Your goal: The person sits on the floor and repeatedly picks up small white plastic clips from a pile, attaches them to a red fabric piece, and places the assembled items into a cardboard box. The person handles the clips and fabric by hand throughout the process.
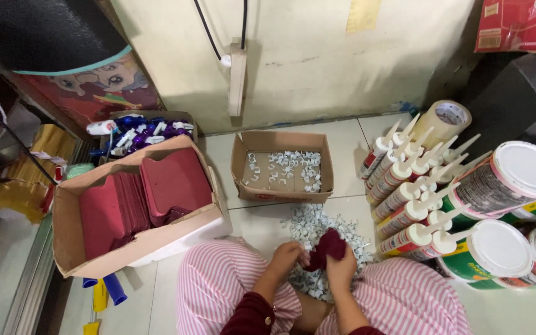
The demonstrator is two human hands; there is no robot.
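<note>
While held above the clip pile [317, 229], the dark red pouch [327, 245] sits between both hands [314, 260].

The dark red pouch [327, 247] looks like soft, matt cloth. The little white clips [310, 224] look like hard plastic. The boxes [280, 141] are plain brown cardboard. The floor [342, 139] is smooth, shiny tile. The striped trousers [215, 282] are cloth.

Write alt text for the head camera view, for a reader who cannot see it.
Seen from above, a seated person's left hand and right hand hold a dark red pouch over a pile of small white clips on a tiled floor. Ahead sits a small cardboard box of clips; left, a box of red pouches; right, sealant tubes and tubs.
</note>
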